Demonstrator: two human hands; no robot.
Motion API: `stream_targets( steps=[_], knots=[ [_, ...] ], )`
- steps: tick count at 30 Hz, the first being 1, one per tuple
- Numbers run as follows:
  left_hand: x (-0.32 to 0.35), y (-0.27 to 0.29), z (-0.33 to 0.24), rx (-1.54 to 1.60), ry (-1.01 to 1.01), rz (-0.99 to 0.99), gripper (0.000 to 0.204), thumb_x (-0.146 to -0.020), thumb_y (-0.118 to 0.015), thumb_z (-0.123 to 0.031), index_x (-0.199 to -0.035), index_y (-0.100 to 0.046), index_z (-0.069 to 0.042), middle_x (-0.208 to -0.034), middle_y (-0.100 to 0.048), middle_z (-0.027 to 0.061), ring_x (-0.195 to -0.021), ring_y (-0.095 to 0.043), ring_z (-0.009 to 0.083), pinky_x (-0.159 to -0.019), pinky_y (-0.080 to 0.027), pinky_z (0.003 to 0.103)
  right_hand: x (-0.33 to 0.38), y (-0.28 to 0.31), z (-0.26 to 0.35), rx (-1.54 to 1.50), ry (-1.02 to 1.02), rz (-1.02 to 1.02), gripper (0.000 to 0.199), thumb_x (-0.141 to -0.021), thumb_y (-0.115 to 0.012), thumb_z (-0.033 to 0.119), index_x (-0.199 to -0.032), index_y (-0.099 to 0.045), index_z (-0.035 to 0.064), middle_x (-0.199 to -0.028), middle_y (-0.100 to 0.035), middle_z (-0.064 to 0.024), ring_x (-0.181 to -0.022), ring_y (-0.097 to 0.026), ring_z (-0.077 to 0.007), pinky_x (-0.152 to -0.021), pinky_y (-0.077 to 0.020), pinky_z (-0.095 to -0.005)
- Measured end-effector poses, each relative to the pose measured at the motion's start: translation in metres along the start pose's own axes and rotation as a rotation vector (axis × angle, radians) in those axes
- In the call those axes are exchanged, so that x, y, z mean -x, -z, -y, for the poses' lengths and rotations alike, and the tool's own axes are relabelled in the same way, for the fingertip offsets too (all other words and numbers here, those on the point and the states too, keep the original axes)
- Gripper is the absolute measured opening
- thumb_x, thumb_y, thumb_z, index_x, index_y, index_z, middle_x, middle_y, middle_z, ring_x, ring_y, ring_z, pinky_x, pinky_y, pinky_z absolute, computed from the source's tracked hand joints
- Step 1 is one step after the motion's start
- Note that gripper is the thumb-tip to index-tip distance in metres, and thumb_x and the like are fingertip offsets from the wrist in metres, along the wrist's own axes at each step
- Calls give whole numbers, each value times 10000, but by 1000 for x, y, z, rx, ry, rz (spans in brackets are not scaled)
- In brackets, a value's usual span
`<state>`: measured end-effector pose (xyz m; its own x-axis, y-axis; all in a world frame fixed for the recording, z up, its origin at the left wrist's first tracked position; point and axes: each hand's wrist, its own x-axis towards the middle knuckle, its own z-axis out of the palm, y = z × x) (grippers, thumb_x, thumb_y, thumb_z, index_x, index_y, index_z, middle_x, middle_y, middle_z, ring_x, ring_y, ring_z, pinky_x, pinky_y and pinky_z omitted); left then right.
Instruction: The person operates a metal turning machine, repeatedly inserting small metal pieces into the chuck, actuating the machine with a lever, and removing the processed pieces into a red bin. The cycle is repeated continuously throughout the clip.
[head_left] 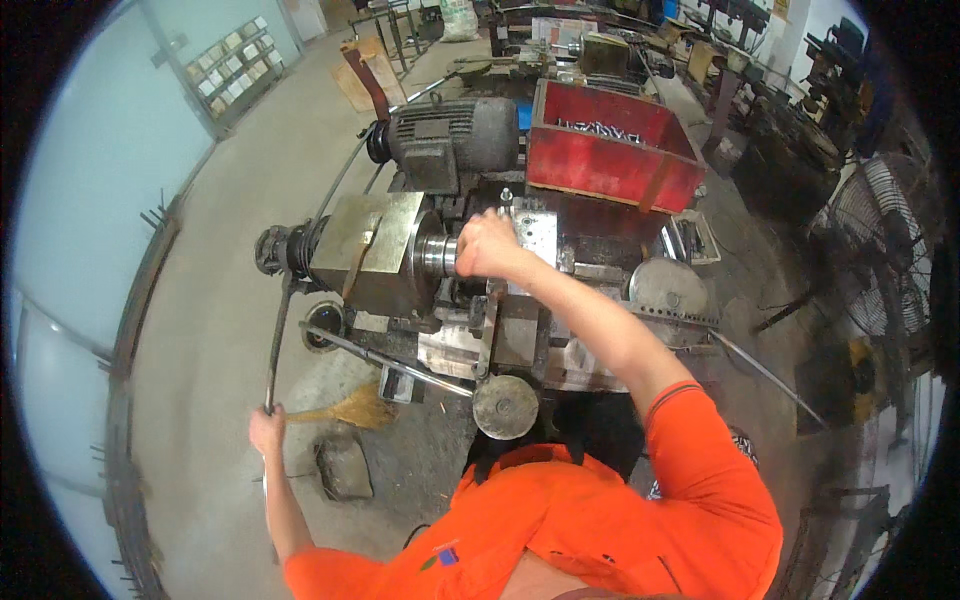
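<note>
My left hand (267, 430) is wrapped round the lower end of a long metal lever (279, 340). The lever runs up to the pulley end (272, 250) of a small lathe's headstock (365, 235), which has a flat metal cover. At the shiny spindle nose (436, 256), my right hand (487, 245) is closed with its fingers curled. Whatever lies inside those fingers is hidden. Just right of that hand sits a metal tool block (537, 235) with a bolt standing up beside it. Below the bed is a round metal disc (505, 407) with a long rod (390, 358) reaching toward it.
An electric motor (460, 135) stands behind the headstock. Beyond the tool block is a red bin (610, 150) holding small metal parts. A second round disc (668, 288) is at the right, near a large fan (880, 245). A straw broom (350, 408) lies on the floor.
</note>
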<state>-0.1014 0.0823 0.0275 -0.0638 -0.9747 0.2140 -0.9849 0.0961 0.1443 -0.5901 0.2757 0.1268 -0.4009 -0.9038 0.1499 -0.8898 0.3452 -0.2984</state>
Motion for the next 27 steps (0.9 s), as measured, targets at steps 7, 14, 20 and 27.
stream_targets(
  steps=[7,14,20,27],
  knots=[
    [63,18,-38,64,93,102,387,-712,-628,-383,-899,-641,-45,-816,-644,208,-803,-618,390,-715,-475,471,-7,-14,9,-110,76,184,296,-537,-606,218,-736,-685,14,-809,-653,-209,-876,-613,-360,-861,-441,-445],
    [92,21,-70,147,21,79,336,-727,-628,-353,-858,-613,-44,-835,-635,209,-809,-608,400,-727,-476,465,7,5,-8,88,99,53,255,-538,-603,187,-702,-678,6,-766,-644,-219,-873,-603,-359,-811,-451,-432],
    [74,31,-77,28,-125,124,430,-714,-677,-346,-934,-587,12,-838,-631,211,-807,-614,389,-725,-480,464,4,112,-91,325,-47,-377,309,-602,-613,250,-836,-706,70,-1029,-590,-201,-1030,-513,-346,-861,-439,-410],
    [77,51,-180,560,-679,170,321,-811,-630,-254,-1043,-610,-31,-785,-659,160,-730,-635,328,-653,-490,401,70,120,-80,-35,271,-722,400,-523,-634,133,-909,-639,27,-1222,-491,-189,-1043,-495,-367,-881,-441,-426]
  ],
)
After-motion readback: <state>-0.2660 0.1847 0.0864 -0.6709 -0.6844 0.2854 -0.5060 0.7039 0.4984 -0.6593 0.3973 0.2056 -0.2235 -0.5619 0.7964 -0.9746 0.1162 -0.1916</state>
